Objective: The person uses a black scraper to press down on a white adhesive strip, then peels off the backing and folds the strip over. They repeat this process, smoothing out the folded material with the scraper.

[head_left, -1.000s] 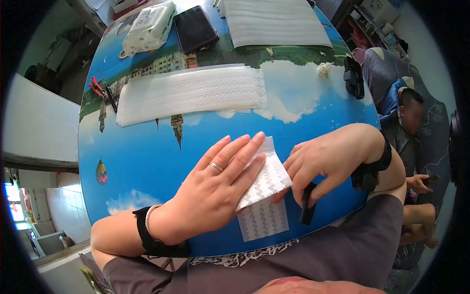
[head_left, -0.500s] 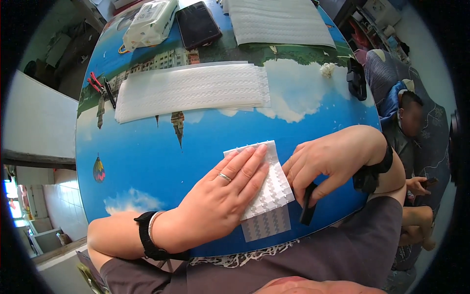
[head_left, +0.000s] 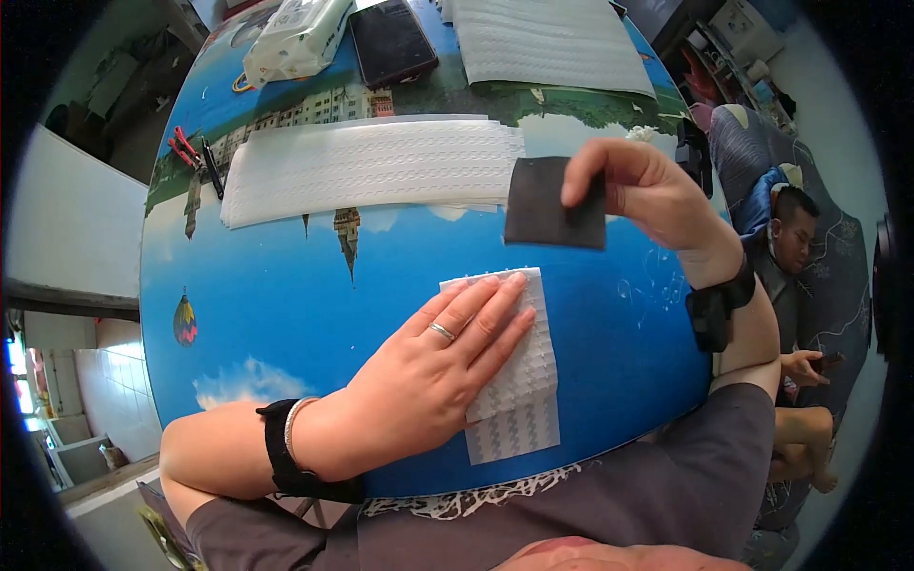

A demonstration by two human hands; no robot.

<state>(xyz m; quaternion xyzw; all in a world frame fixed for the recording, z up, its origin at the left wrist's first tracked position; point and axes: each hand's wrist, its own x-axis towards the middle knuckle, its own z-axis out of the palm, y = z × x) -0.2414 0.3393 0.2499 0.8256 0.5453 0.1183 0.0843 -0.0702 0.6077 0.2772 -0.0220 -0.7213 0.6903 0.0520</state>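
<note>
My left hand lies flat, fingers stretched out, on a small white sheet with a raised grey pattern. Part of that sheet is covered by the hand. A translucent patterned strip shows below its near edge, toward the table's front. Above and to the right of the sheet, my right hand grips a thin black square piece by its right side, thumb and fingers closed on it. The black square is raised over the table, apart from the sheet.
Long white perforated strips lie stacked beyond my hands. Farther back are a larger white sheet stack, a dark phone and a wipes pack. Red-handled snips and a pen rest at left. A person sits at right.
My right hand has lifted from beside the sheet, up and away from me, turning the black piece so its broad face shows. My left hand has stayed on the sheet.
</note>
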